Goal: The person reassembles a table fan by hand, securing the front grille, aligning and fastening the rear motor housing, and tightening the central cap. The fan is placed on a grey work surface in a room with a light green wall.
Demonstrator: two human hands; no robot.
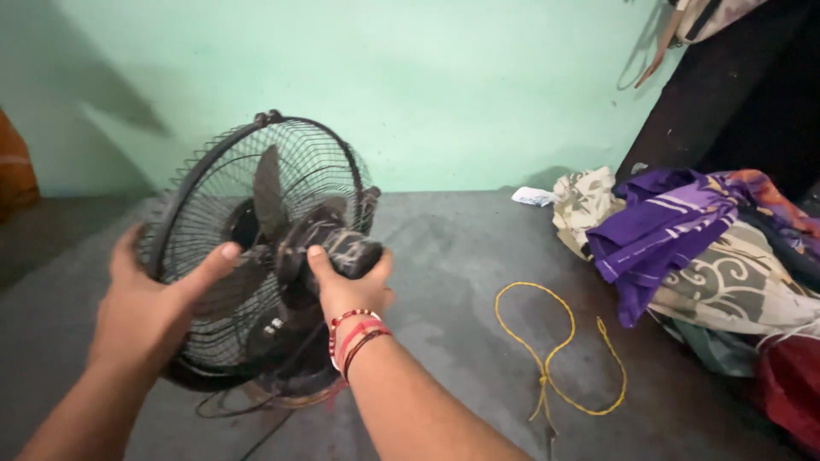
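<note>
- Where the left edge of the view is reached, an orange-brown object [15,166] is seen only in part against the green wall [478,94]; its kind cannot be told.
- Left hand [149,307]: spread, palm laid against the rim of the wire guard, thumb pressed across the mesh; nothing is pinched.
- Fan [265,256]: black, dusty, stood on the grey floor [461,256] just before the wall, its rear turned toward the camera. Dark blades are seen through the wire guard [299,162].
- Handling, as judged: the guard is thin wire, springy and easily bent, so it is suited to steadying only. The motor housing is rigid and likely carries most of the weight; a firm hold is best taken there or at the base. The dust coating may make surfaces slightly slippery. A loose cable trails beneath the base and could snag.
- Right hand [350,286]: closed around the motor housing [342,248] at the fan's back, fingers wrapped over it, red and dark threads worn at the wrist.
- Yellow cord [555,350]: limp, looped on the floor, well apart from the fan.
- Heap of cloth [700,248]: purple, cream and red pieces, piled at the right.
</note>
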